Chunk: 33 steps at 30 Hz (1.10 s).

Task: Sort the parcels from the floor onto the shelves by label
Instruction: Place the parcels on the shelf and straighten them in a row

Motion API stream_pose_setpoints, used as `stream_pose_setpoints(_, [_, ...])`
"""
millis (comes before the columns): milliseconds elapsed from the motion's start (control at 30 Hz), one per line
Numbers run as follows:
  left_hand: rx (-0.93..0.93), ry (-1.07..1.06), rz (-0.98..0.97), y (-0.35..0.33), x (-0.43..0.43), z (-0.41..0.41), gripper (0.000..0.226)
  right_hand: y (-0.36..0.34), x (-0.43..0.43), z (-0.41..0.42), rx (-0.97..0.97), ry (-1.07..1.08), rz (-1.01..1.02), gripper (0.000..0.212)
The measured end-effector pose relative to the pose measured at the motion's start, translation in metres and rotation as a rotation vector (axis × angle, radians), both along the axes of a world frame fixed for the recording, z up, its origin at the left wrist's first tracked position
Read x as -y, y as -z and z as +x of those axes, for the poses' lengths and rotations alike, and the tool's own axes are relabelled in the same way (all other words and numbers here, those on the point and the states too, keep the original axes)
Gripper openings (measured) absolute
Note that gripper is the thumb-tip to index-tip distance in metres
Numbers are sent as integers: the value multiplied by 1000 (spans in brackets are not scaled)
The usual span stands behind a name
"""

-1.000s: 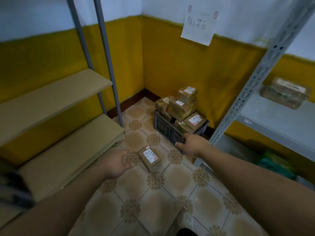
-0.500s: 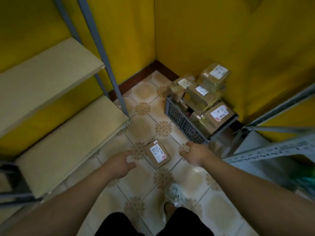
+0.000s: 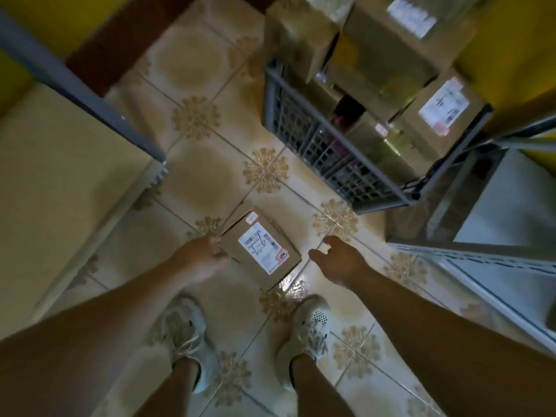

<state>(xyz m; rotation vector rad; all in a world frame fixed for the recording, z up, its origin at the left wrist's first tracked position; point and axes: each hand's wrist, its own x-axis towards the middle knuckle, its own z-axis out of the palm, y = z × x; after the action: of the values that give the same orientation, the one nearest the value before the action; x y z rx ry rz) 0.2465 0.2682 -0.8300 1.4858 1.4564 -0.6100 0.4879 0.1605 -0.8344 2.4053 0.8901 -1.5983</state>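
One tan shelf [image 3: 60,182] stands at the left. Next, the left hand [image 3: 200,260] touches the left edge of a box [image 3: 234,242] with loose, bent fingers; it does not hold it. The box lies flat on the floor [image 3: 195,176], label [image 3: 262,248] up, between the two hands. The right hand [image 3: 341,261] is open, just beside the box, not touching. Up right, a crate [image 3: 316,142] holds more boxes [image 3: 388,55].

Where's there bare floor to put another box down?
Bare tiles between the beige shelf and the grey crate, beyond the labelled parcel. Crowded: the crate, heaped with boxes, and around that parcel, between left hand and right hand.
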Motion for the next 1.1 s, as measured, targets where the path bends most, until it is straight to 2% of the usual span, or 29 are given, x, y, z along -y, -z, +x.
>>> stream_pose_setpoints(67, [-14,-75,-4,60,-11,-3,40,58,-2,-5,-13,28,-20,68])
stream_pose_setpoints(100, [-13,-125,-6,88,-15,-5,42,85,-2,-9,-19,38,-24,69])
stream_pose_setpoints(267, [-62,-278,37,186,-15,-5,71,177,3,-28,-46,114,-23,70])
stream_pose_setpoints(367, [10,-461,-49,212,-1,1,58,196,7,-38,-87,218,-4,60])
stream_pose_setpoints(467, [90,-674,-100,217,9,2,61,195,11,-45,-96,343,53,48])
stream_pose_setpoints(667, [178,-996,-37,195,3,-2,55,172,5,-45,-52,377,147,46])
stream_pose_setpoints(767, [263,-1126,-72,183,-4,-7,45,163,-5,-48,-105,450,190,46])
stream_pose_setpoints(833, [281,-1155,-79,176,-8,-11,43,161,-12,-51,-160,514,188,32])
stream_pose_setpoints(900, [237,-1046,-14,175,-15,-20,39,163,-18,-50,-173,545,190,24])
stream_pose_setpoints(967, [196,-898,37,174,-24,-31,45,165,-22,-48,-196,571,202,30])
stream_pose_setpoints(1000, [202,-896,36,173,-29,-35,53,165,-23,-47,-214,576,212,34])
stream_pose_setpoints(1100, [290,-1095,-5,165,-36,-34,72,161,-27,-56,-340,625,213,50])
